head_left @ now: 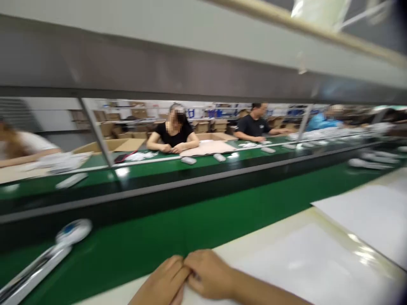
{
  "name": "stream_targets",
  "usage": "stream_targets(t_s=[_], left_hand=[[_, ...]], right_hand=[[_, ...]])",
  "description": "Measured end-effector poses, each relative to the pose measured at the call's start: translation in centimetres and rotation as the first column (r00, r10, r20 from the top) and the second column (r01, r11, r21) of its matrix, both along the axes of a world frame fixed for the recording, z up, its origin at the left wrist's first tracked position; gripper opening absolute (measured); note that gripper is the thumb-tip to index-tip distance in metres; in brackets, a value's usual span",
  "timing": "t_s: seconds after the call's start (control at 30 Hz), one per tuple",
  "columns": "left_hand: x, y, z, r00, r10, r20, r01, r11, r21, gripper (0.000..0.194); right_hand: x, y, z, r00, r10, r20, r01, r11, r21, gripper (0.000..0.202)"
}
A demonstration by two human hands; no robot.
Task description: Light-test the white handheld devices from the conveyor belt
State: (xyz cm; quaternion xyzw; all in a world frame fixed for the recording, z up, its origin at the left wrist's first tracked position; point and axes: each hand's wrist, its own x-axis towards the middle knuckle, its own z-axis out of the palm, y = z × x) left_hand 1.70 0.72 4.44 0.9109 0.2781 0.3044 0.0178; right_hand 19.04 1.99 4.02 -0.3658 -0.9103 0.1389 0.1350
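My left hand and my right hand meet at the bottom centre, over the near edge of a pale work surface. Fingers of both are curled and pressed together, and whatever may be between them is hidden. Just beyond them runs a green belt. To the left on the belt lies a white handled object with a round head and a blue spot. White sheets rest on the surface to the right.
A grey overhead beam crosses the view. Past a metal rail, small white parts lie on a second green belt. Several people sit across, among cardboard boxes. More white pieces lie far right.
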Motion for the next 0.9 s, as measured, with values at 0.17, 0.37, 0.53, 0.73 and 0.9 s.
stream_targets(t_s=[0.17, 0.37, 0.53, 0.73, 0.9], left_hand=[[-0.2, -0.2, -0.3, 0.948, -0.017, -0.316, 0.007, 0.999, -0.033, 0.018], [-0.1, 0.2, -0.8, 0.918, -0.023, -0.397, 0.028, 1.000, 0.006, 0.017], [-0.1, 0.2, -0.9, 0.922, -0.026, -0.387, 0.044, 0.998, 0.037, 0.016], [-0.1, 0.1, -1.2, 0.925, -0.017, -0.379, 0.036, 0.998, 0.043, 0.018], [-0.1, 0.1, -1.2, 0.925, -0.015, -0.381, 0.028, 0.999, 0.029, 0.017]], right_hand=[[0.2, -0.4, -1.9, 0.979, -0.004, -0.205, 0.006, 1.000, 0.007, 0.014], [0.6, -0.5, -1.8, 0.976, 0.010, -0.217, -0.018, 0.999, -0.035, 0.015], [0.6, -0.6, -1.7, 0.984, 0.004, -0.178, -0.012, 0.999, -0.041, 0.014], [0.6, -0.5, -1.6, 0.985, 0.000, -0.170, -0.007, 0.999, -0.040, 0.014], [0.8, -0.6, -1.8, 0.985, 0.007, -0.173, -0.014, 0.999, -0.038, 0.014]])
